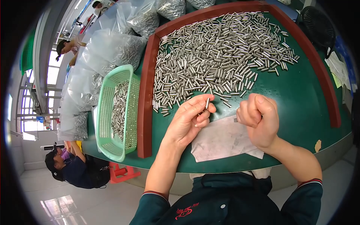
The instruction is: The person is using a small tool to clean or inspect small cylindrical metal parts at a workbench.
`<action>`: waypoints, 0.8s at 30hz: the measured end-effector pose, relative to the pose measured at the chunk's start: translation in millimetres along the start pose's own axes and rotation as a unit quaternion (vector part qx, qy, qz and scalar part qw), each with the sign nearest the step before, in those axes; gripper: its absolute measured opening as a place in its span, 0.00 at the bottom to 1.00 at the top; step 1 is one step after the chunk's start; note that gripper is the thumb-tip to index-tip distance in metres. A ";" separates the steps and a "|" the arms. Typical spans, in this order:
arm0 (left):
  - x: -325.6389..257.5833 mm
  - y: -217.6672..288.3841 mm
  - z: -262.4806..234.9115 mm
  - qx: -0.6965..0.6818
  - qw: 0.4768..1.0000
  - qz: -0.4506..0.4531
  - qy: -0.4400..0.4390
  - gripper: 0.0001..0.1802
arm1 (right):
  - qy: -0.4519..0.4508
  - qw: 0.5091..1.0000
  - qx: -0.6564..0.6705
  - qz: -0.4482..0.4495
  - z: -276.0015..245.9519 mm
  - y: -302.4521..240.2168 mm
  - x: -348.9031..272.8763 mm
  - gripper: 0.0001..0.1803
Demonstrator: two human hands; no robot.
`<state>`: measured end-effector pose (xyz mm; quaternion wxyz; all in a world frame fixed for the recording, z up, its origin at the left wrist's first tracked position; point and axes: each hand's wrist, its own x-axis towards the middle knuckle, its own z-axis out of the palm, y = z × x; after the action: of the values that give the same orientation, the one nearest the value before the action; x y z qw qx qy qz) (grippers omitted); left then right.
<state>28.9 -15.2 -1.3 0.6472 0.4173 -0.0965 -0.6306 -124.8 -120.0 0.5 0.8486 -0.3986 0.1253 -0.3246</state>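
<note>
My left hand pinches a short shiny metal pin, which stands nearly upright between thumb and fingers. To its right my right hand is curled into a fist; whatever its fingers hold, if anything, is hidden. Both hands hover over a greyish-white cloth lying on the green tabletop. Just beyond them spreads a large heap of loose metal pins, with a few stray ones near my fingertips.
A dark red wooden frame borders the heap. Left of it stands a light green basket partly filled with pins. Bulging clear bags line the table's far left. A black fan sits at back right. Other people are on the left.
</note>
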 end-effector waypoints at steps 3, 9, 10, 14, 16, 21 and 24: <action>0.2 -0.6 1.4 0.017 0.998 0.047 0.040 0.13 | 0.000 1.000 -0.004 -0.001 -0.9 0.7 -0.2 0.20; 8.3 -1.6 1.5 0.429 0.861 0.216 0.169 0.08 | -0.002 1.000 -0.010 -0.004 -0.8 0.8 -0.9 0.20; 11.8 -3.9 -1.6 0.508 0.805 0.256 0.171 0.07 | -0.003 1.000 -0.010 -0.006 -1.1 1.0 -0.8 0.20; 18.7 -12.4 6.7 0.676 0.626 0.325 0.212 0.06 | 0.000 1.000 -0.007 -0.002 0.3 1.0 -0.6 0.20; 23.1 -13.3 10.1 0.720 0.592 0.295 0.212 0.07 | 0.006 1.000 -0.002 0.000 -0.6 1.3 0.2 0.20; 25.9 -15.5 7.0 0.750 0.540 0.318 0.213 0.07 | 0.006 1.000 -0.009 0.001 0.6 -0.1 1.0 0.20; 23.8 -16.2 1.8 0.755 0.517 0.342 0.213 0.04 | 0.007 1.000 -0.016 0.003 0.9 -0.1 1.2 0.20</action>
<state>20.3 -34.9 -20.5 0.2564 0.8059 -0.5306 0.0572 -123.5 -120.3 1.2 0.8421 -0.4098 0.1375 -0.3226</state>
